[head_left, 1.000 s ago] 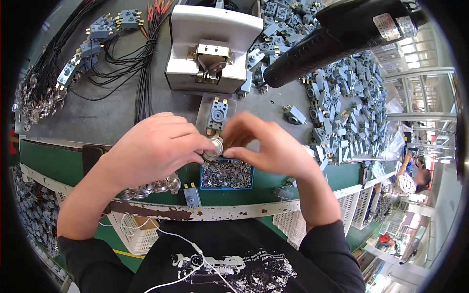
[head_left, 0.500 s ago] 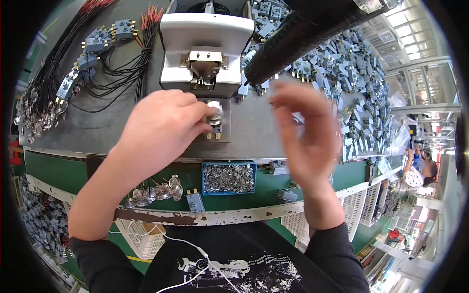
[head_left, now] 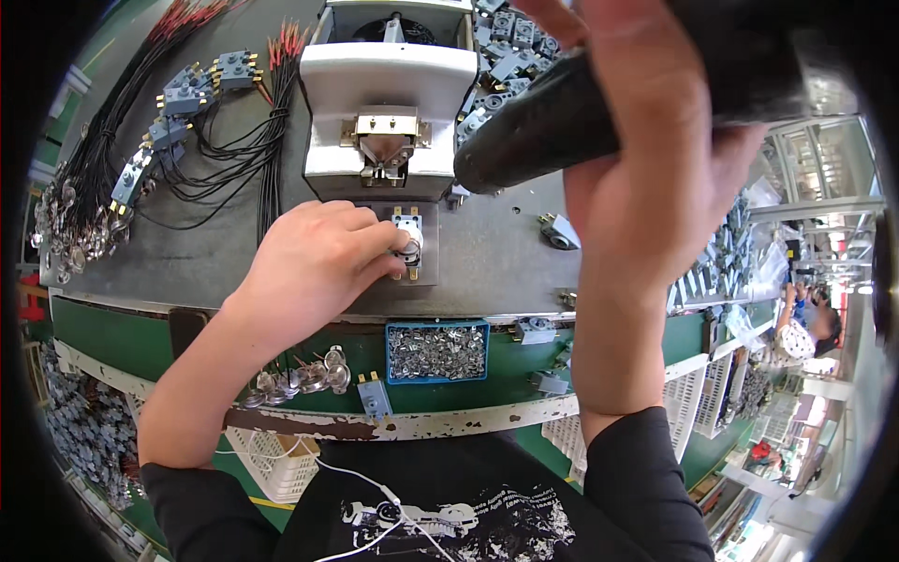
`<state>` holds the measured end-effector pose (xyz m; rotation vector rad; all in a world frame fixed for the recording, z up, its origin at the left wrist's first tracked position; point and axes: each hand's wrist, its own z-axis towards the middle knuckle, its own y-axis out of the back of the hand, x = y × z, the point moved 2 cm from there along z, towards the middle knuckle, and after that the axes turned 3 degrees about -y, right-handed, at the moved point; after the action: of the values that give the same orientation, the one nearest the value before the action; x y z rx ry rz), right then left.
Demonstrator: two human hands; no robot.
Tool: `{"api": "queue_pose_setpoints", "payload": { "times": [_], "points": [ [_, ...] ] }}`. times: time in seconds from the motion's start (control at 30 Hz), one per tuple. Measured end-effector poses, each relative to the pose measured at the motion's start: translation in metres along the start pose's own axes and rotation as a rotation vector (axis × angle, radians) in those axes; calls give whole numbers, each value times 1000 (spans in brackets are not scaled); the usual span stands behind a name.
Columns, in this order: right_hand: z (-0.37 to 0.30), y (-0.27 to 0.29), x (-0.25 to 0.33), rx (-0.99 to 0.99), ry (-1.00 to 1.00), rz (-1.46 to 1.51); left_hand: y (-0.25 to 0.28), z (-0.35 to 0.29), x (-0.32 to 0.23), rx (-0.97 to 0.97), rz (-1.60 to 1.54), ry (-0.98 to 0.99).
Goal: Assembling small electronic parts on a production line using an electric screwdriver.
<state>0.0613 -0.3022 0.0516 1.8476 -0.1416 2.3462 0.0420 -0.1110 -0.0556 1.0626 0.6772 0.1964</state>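
Note:
My left hand [head_left: 318,258] is closed in a pinch at a small round metal part [head_left: 411,245], which lies on a grey switch block with brass terminals [head_left: 406,214]. The block rests on a flat metal plate in front of the white press-like machine [head_left: 389,84]. At upper right, my right hand [head_left: 655,159] is wrapped round a thick black cylindrical tool [head_left: 529,136], whose blunt end points left toward the machine. The far end of the tool runs out of sight behind the hand.
A blue tray of small metal pieces [head_left: 436,354] stands at the bench front. Black wires with red ends [head_left: 272,131] and several switch blocks [head_left: 187,94] lie left. One loose switch [head_left: 560,231] sits right of the plate. More blocks are heaped at right; a person [head_left: 801,328] is beyond.
My right hand has moved up from over the bench and closed round the black tool, which has tilted flatter. My left hand stays at the round metal part.

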Motion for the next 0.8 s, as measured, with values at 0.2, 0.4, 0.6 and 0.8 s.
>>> {"api": "queue_pose_setpoints", "payload": {
  "times": [0.2, 0.4, 0.6, 0.8],
  "points": [
    [4, -16, -7, 36, 64, 6, -2, -4, 2, -7, 16, -40],
    [11, -31, -16, 64, 125, 16, -7, -5, 1, -18, 48, -25],
    [-5, -80, -15, -225, 390, 212, -7, -7, 0, -4, 45, -4],
    [16, -65, -10, 169, 234, 289, -8, -5, -1, 1, 68, -21]
  ]
}}
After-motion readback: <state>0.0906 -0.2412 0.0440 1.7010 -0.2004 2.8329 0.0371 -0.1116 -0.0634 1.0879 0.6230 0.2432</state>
